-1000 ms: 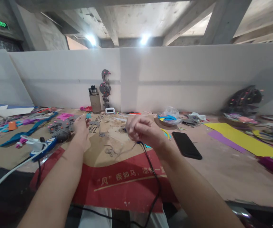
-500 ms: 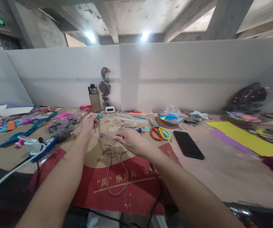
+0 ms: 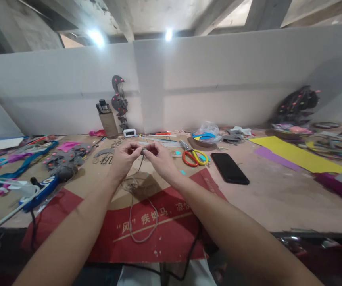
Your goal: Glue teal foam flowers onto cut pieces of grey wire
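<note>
My left hand (image 3: 125, 158) and my right hand (image 3: 160, 159) meet above the cardboard, fingertips pinched together on a small grey piece (image 3: 143, 151) at the end of a grey cord (image 3: 141, 163). Fingers partly cover that piece, so its exact shape is hard to make out. From there the cord drops to a loose tangle (image 3: 130, 184) on the cardboard. A long loop of it lies across the red printed part of the sheet (image 3: 171, 242).
Right of my hands lie scissors (image 3: 195, 156) with red and yellow handles and a black phone (image 3: 229, 168). A blue power strip (image 3: 41, 192) with a white cable is on the left. Behind stand a bottle (image 3: 108, 123) and a small white clock (image 3: 129, 132).
My hands, apart before, have come together: the left moved right and the right closed its fingers at the small grey piece. The view has shifted slightly to the right.
</note>
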Available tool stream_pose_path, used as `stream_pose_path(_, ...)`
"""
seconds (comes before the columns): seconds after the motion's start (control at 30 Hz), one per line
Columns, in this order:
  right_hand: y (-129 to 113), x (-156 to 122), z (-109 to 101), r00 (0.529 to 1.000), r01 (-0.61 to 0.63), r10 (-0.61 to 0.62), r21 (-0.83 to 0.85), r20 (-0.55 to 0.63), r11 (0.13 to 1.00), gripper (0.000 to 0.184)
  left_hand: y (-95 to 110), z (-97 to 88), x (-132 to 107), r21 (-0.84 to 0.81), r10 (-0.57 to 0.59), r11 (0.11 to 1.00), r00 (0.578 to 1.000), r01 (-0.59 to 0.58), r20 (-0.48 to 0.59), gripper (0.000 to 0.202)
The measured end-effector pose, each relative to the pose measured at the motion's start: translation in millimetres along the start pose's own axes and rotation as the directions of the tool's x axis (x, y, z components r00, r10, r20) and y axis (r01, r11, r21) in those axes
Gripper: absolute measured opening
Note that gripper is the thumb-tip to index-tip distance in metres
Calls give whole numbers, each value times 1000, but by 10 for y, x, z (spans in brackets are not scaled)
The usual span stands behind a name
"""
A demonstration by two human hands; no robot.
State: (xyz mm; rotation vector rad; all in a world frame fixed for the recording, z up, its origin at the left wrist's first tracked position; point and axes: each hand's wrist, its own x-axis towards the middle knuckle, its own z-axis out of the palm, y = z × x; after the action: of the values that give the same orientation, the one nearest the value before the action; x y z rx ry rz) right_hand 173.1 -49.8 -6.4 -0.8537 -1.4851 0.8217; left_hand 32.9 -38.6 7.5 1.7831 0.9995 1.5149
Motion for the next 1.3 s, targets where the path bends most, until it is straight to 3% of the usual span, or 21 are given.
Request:
stream_pose_path(0.27, 15, -24, 13, 986, -167, 165, 95, 30, 981, 15, -72, 33, 9, -132, -169, 976, 985, 172, 28, 16)
stream_pose_path(0.47, 83, -21, 22, 967, -256, 253, 199, 40, 946, 16, -16, 32, 15, -325, -372, 832, 888, 449, 271, 19)
stream_pose_path(0.7, 111, -25, 2, 951, -306, 305, 256, 44, 917, 16, 5, -16, 36, -423, -451, 716, 830, 556, 328, 26)
stream_pose_path(0.8, 118, -33, 0, 955, -293, 294, 235, 30, 927, 15, -13, -27, 31, -381, -421, 764, 849, 522, 320, 25)
stream_pose_path(0.97, 132, -40, 4, 978, -204, 206, 119, -4, 972, 16, -41, -32, 13, -173, -269, 935, 936, 310, 226, 21)
stream_pose_path(1.2, 151, -29, 2, 989, -142, 145, 120, -17, 983, 18, -74, -3, 9, -203, -192, 950, 958, 236, 213, 19)
stream_pose_path(1.3, 126, -44, 26, 984, -170, 176, 186, -14, 968, 19, -104, -3, 17, -199, -189, 954, 964, 226, 190, 17)
